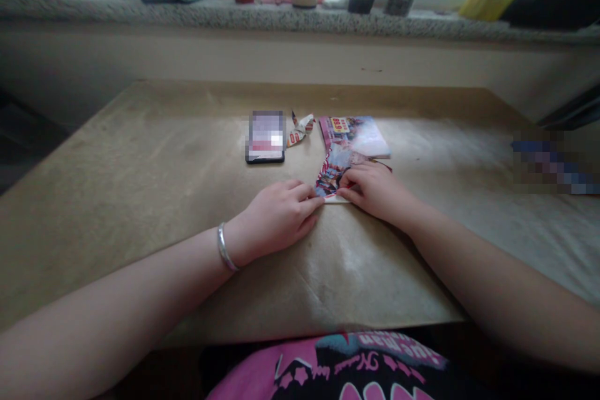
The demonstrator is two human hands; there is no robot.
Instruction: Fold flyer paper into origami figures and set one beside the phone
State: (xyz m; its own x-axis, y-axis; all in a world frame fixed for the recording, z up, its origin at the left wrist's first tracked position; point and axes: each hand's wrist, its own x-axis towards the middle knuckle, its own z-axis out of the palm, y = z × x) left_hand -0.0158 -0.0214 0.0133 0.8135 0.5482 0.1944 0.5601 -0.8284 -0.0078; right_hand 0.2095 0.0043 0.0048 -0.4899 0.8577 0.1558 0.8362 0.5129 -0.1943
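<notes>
While the worktop (pixel 178 150) carries everything, the right hand (pixel 377 190) has its grip closed, thumb to fingers, on the near edge of a printed sheet (pixel 334 162); whether the left hand (pixel 280 215) pinches or merely presses that edge, I cannot tell. The sheet lies between them, just before the booklet (pixel 368 134). Beside the phone (pixel 265 137), a creased paper piece (pixel 301 130) looks already folded. On the sheet, only a narrow white strip (pixel 335 199) seems turned up; most of it appears unfolded.
</notes>
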